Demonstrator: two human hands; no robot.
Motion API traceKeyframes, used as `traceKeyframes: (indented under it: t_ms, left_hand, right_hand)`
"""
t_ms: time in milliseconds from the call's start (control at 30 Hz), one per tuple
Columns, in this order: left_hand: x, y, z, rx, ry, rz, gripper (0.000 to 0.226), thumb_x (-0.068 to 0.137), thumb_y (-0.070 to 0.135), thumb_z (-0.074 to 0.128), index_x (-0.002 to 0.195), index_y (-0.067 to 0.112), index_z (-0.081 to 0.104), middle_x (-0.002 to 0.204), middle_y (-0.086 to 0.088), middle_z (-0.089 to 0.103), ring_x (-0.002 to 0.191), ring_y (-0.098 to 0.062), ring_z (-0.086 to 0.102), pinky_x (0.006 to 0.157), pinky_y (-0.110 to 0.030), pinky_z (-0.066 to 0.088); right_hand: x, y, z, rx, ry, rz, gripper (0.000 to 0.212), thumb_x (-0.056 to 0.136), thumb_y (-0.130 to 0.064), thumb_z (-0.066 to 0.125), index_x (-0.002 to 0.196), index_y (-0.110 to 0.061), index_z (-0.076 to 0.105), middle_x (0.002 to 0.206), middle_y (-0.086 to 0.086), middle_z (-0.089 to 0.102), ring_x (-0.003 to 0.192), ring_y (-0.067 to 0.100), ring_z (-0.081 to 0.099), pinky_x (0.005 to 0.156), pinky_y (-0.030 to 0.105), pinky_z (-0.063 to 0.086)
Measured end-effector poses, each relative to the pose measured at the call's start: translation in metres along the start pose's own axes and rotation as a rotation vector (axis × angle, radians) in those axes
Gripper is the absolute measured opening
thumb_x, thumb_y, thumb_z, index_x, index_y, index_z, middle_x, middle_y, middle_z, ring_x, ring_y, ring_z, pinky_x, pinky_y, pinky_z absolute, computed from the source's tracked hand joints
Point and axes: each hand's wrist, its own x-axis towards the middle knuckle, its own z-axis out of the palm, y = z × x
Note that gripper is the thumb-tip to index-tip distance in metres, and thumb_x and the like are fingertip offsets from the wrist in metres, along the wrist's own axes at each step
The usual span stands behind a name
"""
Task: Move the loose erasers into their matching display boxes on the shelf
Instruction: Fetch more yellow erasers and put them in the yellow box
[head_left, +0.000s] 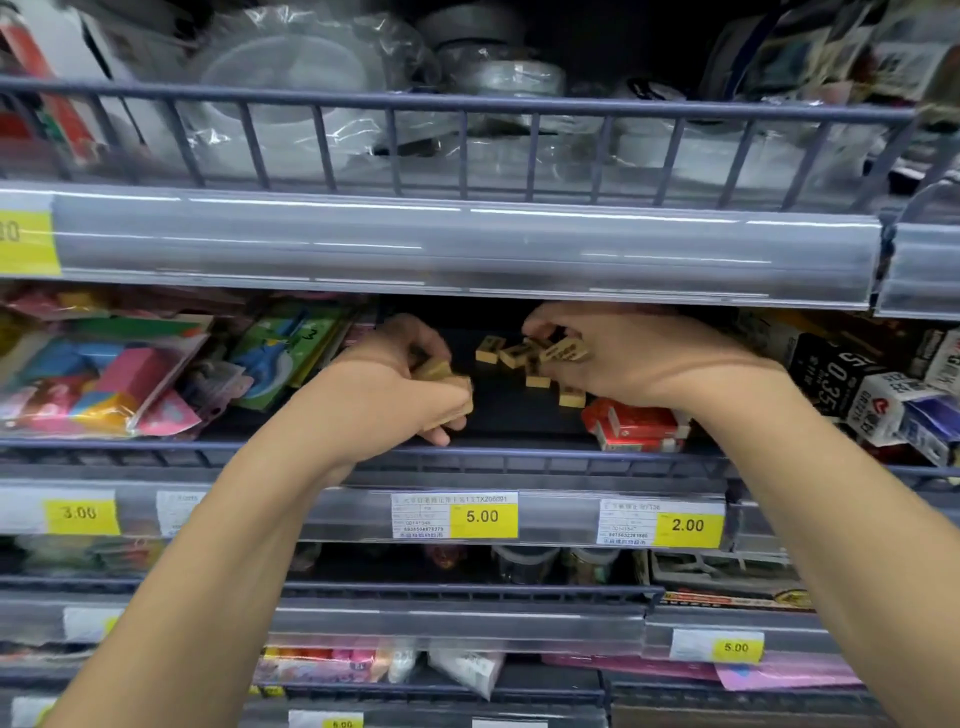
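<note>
Several small tan erasers (524, 358) lie loose on the dark middle shelf (509, 415). My left hand (395, 384) is curled around a few of these tan erasers (449, 379), low on the shelf's left side. My right hand (618, 353) reaches in from the right and pinches one tan eraser (563, 351) above the loose pile. Red and white eraser packs (636, 426) sit just below my right wrist. No open display box for the tan erasers shows in this view.
A blue wire rail (519, 457) runs along the shelf front, with price tags 5.00 (483, 516) and 2.00 (687, 525) below. Colourful toy packs (104, 374) fill the left; black and white boxes (862, 395) stand at the right. The upper shelf edge (467, 244) hangs low overhead.
</note>
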Motion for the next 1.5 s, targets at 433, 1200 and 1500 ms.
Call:
traceKeyframes:
  t_ms: [433, 1200, 1500]
  left_hand:
    - [0.010, -0.012, -0.004, 0.134, -0.060, 0.057, 0.014, 0.090, 0.020, 0.063, 0.097, 0.032, 0.060, 0.106, -0.005, 0.074, 0.091, -0.021, 0.068, 0.074, -0.036, 0.058]
    - [0.008, -0.010, 0.004, 0.242, 0.095, 0.192, 0.031, 0.088, 0.025, 0.071, 0.108, 0.033, 0.049, 0.105, 0.001, 0.065, 0.072, -0.015, 0.069, 0.060, -0.013, 0.048]
    - [0.011, -0.008, -0.008, 0.199, 0.040, 0.098, 0.026, 0.083, 0.012, 0.067, 0.094, 0.034, 0.059, 0.093, 0.000, 0.071, 0.046, -0.013, 0.067, 0.051, -0.030, 0.054]
  right_hand:
    - [0.038, 0.010, 0.023, -0.322, -0.179, 0.083, 0.041, 0.081, -0.004, 0.052, 0.117, -0.024, 0.057, 0.096, 0.003, 0.058, 0.076, 0.021, 0.059, 0.057, 0.029, 0.047]
    - [0.013, -0.048, 0.031, 1.175, 0.050, -0.043, 0.022, 0.074, -0.008, 0.085, 0.089, -0.021, 0.077, 0.094, 0.001, 0.077, 0.089, 0.013, 0.072, 0.083, 0.024, 0.056]
    - [0.030, -0.024, 0.025, -0.150, 0.000, 0.033, 0.048, 0.098, -0.023, 0.054, 0.143, -0.035, 0.048, 0.139, -0.003, 0.054, 0.123, 0.025, 0.053, 0.097, 0.031, 0.044]
